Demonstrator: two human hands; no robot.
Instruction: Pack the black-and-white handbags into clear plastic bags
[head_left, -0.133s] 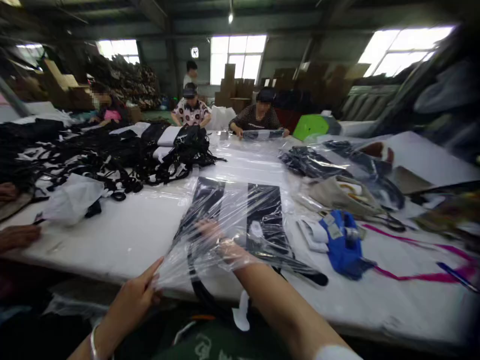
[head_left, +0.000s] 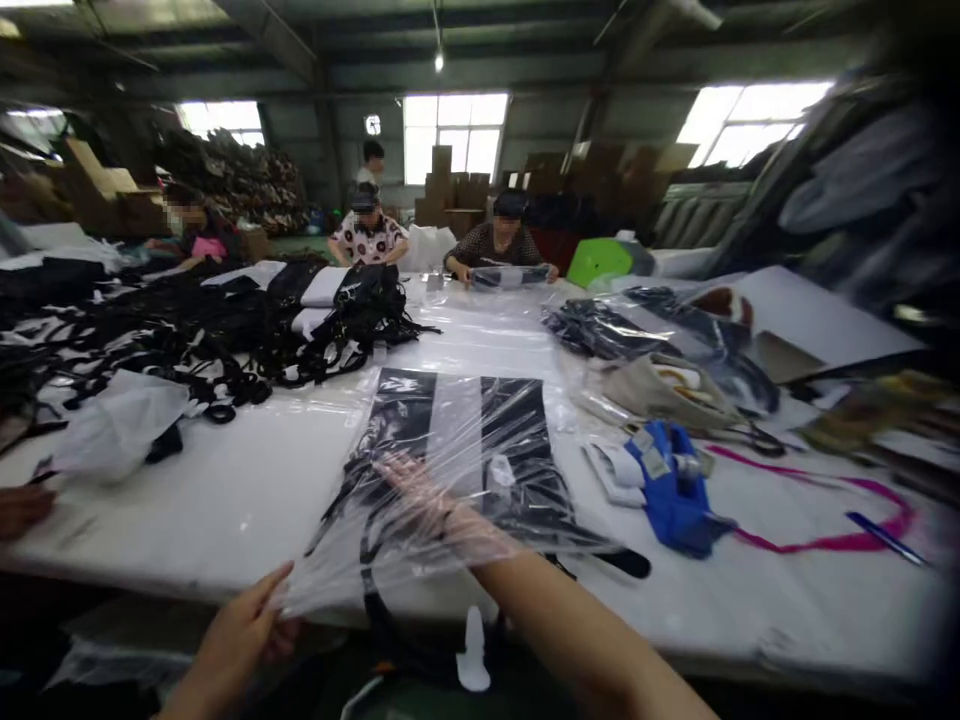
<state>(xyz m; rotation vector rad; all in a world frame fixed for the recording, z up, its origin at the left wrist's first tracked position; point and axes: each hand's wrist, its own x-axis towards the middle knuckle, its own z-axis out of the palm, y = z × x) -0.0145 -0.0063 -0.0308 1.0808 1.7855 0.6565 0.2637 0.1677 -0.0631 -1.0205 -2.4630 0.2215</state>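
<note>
Although the room is dim, windows [head_left: 454,138] light the far wall and one lamp [head_left: 439,63] glows overhead. Brown boxes [head_left: 450,195] are stacked under the middle window. A person [head_left: 501,242] in a dotted top works at the far edge; others are further left.

Surface: long white table [head_left: 247,500], glossy, faintly marked. Heap of black straps [head_left: 172,325] on its left; film-wrapped pieces [head_left: 600,325] on its right.

Black bag [head_left: 501,420]: flat on the table directly before the wearer, pale band down its middle, covered by a clear sleeve [head_left: 337,578]. Cannot tell whether film also runs underneath. One strap [head_left: 371,585] loops over the near edge.

Right hand [head_left: 420,485]: beneath the film, fingers spread over the bag's left part, no grip visible. Left hand [head_left: 244,625]: thumb and fingers pinching the sleeve's near left corner, film drawn taut and creased.

Risks (judgement): thin film could split or slip from the pinch if the right forearm strains against it. Creases could bunch if the arm drags on clinging film. The hanging strap could snag at the edge and pull the bag crooked.

Smaller items: blue tape dispenser [head_left: 671,490] on the right, near the bag; pink ribbon [head_left: 806,547] beyond it; white tag [head_left: 472,650] hanging below the table edge; pen [head_left: 885,538] across the ribbon.
</note>
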